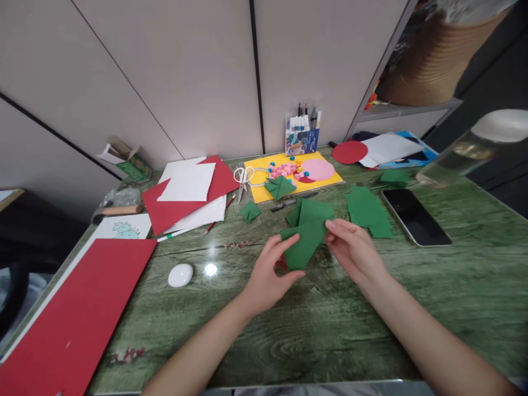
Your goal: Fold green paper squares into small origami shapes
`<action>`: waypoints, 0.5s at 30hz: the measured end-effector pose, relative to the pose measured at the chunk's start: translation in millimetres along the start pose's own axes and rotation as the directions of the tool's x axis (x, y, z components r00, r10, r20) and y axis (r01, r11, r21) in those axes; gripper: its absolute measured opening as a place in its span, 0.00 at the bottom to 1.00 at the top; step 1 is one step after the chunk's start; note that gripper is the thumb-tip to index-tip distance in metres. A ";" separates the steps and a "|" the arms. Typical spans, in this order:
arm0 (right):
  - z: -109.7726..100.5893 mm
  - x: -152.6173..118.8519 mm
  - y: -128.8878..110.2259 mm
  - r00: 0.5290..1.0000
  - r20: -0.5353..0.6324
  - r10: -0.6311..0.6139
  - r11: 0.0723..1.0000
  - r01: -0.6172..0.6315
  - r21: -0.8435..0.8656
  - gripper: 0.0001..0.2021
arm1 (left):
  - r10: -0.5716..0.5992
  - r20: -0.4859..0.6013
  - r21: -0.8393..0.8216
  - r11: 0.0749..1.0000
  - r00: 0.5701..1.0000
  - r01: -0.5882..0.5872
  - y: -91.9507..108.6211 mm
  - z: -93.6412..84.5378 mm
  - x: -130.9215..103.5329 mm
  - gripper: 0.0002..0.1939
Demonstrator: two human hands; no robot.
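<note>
Left hand (266, 275) and right hand (350, 250) both pinch the folded green paper (304, 242) by opposite edges above the worktop (371, 308), light, floppy, probably crease-prone stuff best held at the edges.

Both bare forearms reach in from the near edge and converge, the left hand (266, 275) curled with thumb and fingers pinching, the right hand (353, 250) palm-down, fingertips pinched beside it.

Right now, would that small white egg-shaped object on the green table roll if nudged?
Probably: the small white egg-shaped object looks rounded and smooth, lying loose on the glossy green table. Its oval form suggests a wobbling, curved roll. Its weight can't be judged.
</note>
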State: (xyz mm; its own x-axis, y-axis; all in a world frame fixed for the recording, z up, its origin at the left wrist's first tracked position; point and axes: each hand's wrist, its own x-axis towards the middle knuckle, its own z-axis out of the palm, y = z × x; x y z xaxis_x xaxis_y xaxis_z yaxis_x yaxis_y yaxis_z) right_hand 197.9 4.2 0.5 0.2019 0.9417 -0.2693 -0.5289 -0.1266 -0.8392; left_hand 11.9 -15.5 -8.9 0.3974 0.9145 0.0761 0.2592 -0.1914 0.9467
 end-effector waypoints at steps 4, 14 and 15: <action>-1.9 3.2 -3.3 0.998 -0.027 -0.054 0.998 0.053 -0.018 0.07 | -0.001 0.010 -0.015 1.000 1.000 0.001 -0.6 0.9 -0.3 0.33; -6.5 4.0 -2.3 0.993 0.019 -0.114 0.993 0.114 -0.023 0.08 | -0.005 0.034 -0.072 0.997 0.999 0.007 1.3 1.8 0.1 0.33; -6.5 4.0 -2.1 0.993 0.023 -0.119 0.993 0.120 -0.020 0.09 | -0.002 0.033 -0.077 0.997 0.999 0.004 1.6 2.0 0.2 0.33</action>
State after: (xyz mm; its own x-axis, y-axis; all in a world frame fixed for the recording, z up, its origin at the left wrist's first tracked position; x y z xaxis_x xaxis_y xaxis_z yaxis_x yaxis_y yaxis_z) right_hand 205.2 6.2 -1.9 0.2441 0.9571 -0.1563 -0.4841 -0.0194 -0.8748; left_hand 14.2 -16.4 -8.0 0.4260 0.9024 0.0639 0.1928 -0.1595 0.9682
